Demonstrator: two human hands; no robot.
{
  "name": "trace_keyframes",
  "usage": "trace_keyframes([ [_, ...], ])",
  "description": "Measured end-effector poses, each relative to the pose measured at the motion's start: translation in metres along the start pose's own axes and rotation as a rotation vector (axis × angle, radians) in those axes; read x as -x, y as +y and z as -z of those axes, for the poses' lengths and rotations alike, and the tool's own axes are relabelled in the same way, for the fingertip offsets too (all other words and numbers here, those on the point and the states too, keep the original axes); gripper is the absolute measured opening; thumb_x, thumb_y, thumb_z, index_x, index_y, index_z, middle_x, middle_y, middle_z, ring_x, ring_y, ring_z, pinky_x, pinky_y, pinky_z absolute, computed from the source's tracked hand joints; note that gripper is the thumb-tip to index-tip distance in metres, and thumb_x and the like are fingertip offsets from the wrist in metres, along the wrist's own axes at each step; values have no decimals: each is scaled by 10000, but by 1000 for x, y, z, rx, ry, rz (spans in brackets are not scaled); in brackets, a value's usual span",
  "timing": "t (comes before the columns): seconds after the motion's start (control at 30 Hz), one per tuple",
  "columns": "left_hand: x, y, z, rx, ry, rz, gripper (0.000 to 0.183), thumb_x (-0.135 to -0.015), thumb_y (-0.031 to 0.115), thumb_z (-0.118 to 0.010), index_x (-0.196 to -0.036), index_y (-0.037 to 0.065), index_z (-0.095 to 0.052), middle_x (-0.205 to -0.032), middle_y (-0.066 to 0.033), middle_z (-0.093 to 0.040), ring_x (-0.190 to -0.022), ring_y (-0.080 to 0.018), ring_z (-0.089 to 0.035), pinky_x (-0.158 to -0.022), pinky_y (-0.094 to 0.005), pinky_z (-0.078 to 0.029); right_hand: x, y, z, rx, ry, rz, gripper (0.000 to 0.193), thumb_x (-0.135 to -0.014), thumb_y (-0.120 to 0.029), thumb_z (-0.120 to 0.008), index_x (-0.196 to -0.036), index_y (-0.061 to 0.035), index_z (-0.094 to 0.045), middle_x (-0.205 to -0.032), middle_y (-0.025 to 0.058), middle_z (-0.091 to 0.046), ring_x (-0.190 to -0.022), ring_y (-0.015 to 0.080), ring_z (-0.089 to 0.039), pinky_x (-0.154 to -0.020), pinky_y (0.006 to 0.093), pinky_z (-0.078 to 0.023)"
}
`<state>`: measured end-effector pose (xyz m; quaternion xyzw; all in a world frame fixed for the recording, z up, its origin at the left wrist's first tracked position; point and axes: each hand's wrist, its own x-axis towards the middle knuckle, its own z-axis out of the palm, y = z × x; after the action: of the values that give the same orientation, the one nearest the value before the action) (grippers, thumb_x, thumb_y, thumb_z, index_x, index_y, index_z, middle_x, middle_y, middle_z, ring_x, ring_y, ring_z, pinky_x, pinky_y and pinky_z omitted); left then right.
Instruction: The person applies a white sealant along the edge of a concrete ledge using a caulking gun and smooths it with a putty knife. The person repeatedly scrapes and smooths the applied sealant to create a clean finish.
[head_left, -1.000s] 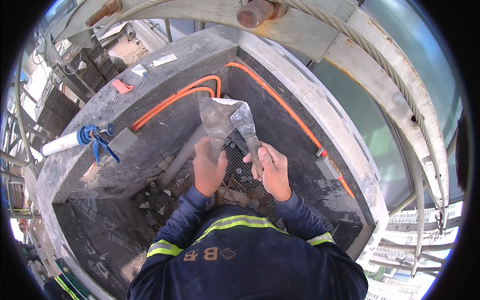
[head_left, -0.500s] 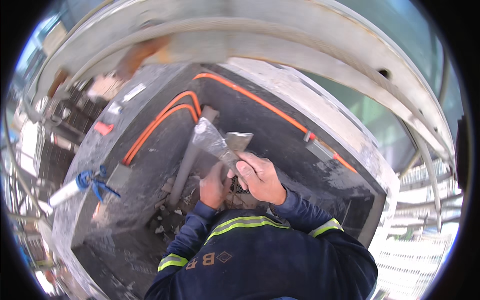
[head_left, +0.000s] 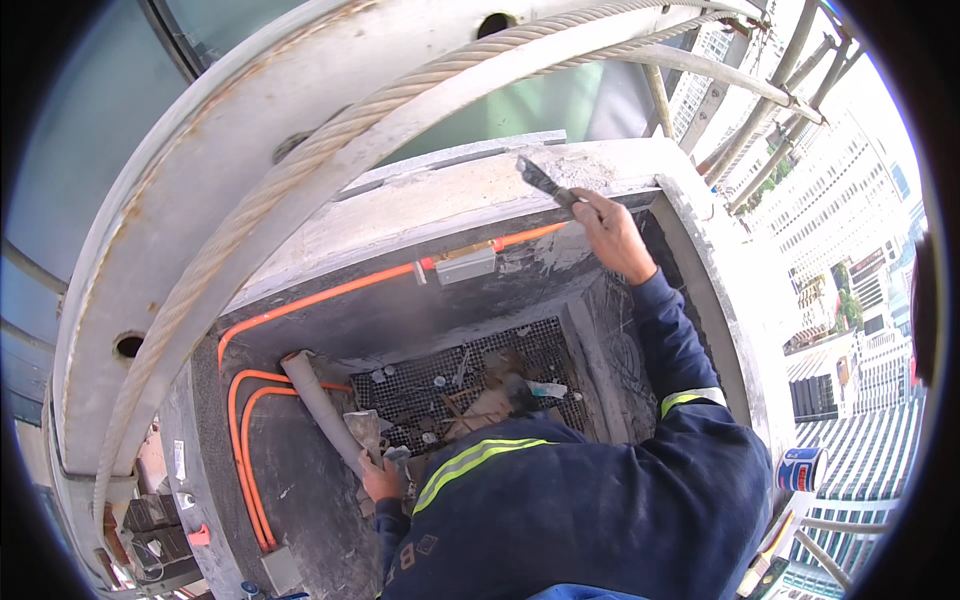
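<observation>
My right hand (head_left: 615,240) is raised at the far right, closed round the handle of a putty knife (head_left: 545,180). The knife's grey-smeared blade points up and left, in front of the pale concrete rim of the pit. Low at the left of my body, my left hand (head_left: 382,480) is closed on a second, wider scraper (head_left: 363,430), its flat grey blade standing upward. This scraper is beside a sloping grey pipe (head_left: 325,410); whether they touch I cannot tell. A small grey lump (head_left: 398,454) shows by the left fingers.
Orange conduit (head_left: 330,292) runs along the dark pit walls to a grey box (head_left: 467,265). Rubble lies on a black mesh grate (head_left: 480,360). A white beam (head_left: 200,180) with a thick rope (head_left: 290,190) arches overhead. A blue-and-white can (head_left: 802,468) stands at the right.
My view has swung round to the right. My right hand has carried the putty knife away from my left hand, up toward the far right rim. My left hand stays low with its scraper.
</observation>
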<state>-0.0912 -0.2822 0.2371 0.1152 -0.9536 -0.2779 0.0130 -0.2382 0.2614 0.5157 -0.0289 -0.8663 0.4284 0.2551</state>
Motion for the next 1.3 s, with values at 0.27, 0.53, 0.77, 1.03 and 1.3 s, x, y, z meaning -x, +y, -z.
trace_keyframes([
  [0.27, -46, 13, -19, 13, 72, -187, 539, -844, 129, -687, -1328, 27, -474, -1155, -292, -641, -1048, -470, -623, -892, -508, -487, -91, 101, 98, 542, -311, 43, 313, -882, -174, -627, -1171, -88, -712, -975, 209, -694, -900, 360, -658, -810, 453, -506],
  [0.53, -69, 83, -33, 27, 12, -102, 521, -842, 111, -696, -1310, 33, -479, -1142, -286, -643, -1041, -474, -625, -888, -505, -490, -159, 125, 67, 568, -529, 200, 289, -919, -228, -637, -1148, -75, -725, -1089, 137, -664, -1021, 336, -629, -892, 435, -490],
  [0.77, -62, 98, -75, 93, 22, -132, 520, -836, 100, -692, -1300, 27, -469, -1089, -287, -653, -1017, -478, -632, -868, -508, -496, -195, 180, 71, 512, -673, 239, 346, -813, -81, -720, -1158, -50, -725, -1116, 139, -655, -1079, 327, -613, -940, 401, -478],
  [1.03, -61, 116, -95, 93, -15, -126, 530, -828, 110, -693, -1300, 23, -470, -1066, -289, -656, -989, -471, -646, -847, -505, -507, -182, 212, 102, 475, -681, 213, 400, -781, -32, -717, -1181, -26, -709, -1135, 166, -643, -1074, 337, -618, -943, 397, -488],
  [1.3, -62, 108, -81, 85, 23, -126, 518, -824, 121, -699, -1288, 26, -490, -1049, -288, -666, -962, -475, -652, -833, -506, -512, -183, 198, 140, 583, -656, 107, 416, -758, 23, -692, -1163, -61, -731, -1091, 152, -642, -1027, 328, -619, -902, 415, -493],
])
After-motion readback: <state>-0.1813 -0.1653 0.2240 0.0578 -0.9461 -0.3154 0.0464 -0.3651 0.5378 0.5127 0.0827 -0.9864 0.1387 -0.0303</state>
